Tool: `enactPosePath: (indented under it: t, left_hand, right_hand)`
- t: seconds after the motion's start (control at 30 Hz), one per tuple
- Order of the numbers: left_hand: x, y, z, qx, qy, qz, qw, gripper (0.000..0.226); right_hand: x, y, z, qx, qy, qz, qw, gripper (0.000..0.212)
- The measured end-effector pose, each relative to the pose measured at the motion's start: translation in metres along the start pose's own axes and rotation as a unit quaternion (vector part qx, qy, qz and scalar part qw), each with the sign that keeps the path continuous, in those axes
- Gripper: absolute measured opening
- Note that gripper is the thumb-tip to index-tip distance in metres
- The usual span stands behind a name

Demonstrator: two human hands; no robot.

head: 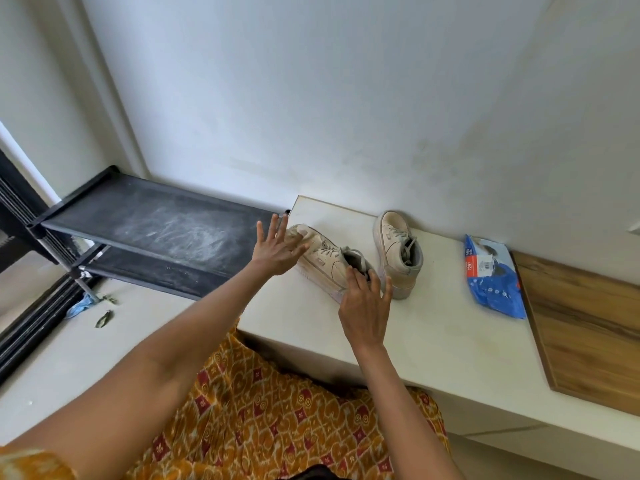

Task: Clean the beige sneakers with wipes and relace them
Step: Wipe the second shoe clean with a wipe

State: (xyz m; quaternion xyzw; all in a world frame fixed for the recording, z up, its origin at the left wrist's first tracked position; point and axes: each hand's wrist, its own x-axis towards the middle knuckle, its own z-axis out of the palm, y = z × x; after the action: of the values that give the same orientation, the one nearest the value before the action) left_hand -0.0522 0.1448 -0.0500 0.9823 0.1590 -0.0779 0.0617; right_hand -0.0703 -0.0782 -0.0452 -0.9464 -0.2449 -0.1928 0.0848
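Observation:
Two laced beige sneakers stand on a white counter (433, 327). The nearer sneaker (325, 263) lies with its toe toward the left. My left hand (277, 249) is at that toe, fingers spread and straight, the thumb side touching it. Over the heel collar rests my right hand (365, 306), its fingers relaxed and holding nothing that I can see. The second sneaker (398, 252) stands upright just behind and to the right, against the wall. A blue pack of wipes (493, 277) lies on the counter further right.
A wooden board (588, 327) covers the counter's right end. To the left of the counter stands a black shoe rack (156, 226) with a dusty top shelf. A blue cloth (81, 304) and leaf scraps lie on the floor below it. A white wall backs everything.

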Motion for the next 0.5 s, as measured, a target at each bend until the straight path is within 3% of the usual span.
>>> enactPosePath:
  t: [0.13, 0.27, 0.5]
  left_hand:
    - [-0.005, 0.012, 0.004, -0.042, 0.002, 0.022, 0.999, 0.057]
    - [-0.011, 0.003, 0.004, 0.025, 0.028, 0.090, 0.995, 0.054]
    - [0.017, 0.010, -0.013, -0.052, 0.012, -0.052, 0.997, 0.056]
  right_hand:
    - [0.001, 0.000, 0.002, 0.001, -0.005, 0.004, 1.000, 0.046]
    - [0.001, 0.001, 0.005, 0.004, -0.001, 0.004, 1.000, 0.045]
    - [0.000, 0.000, 0.002, 0.000, 0.001, -0.001, 1.000, 0.048]
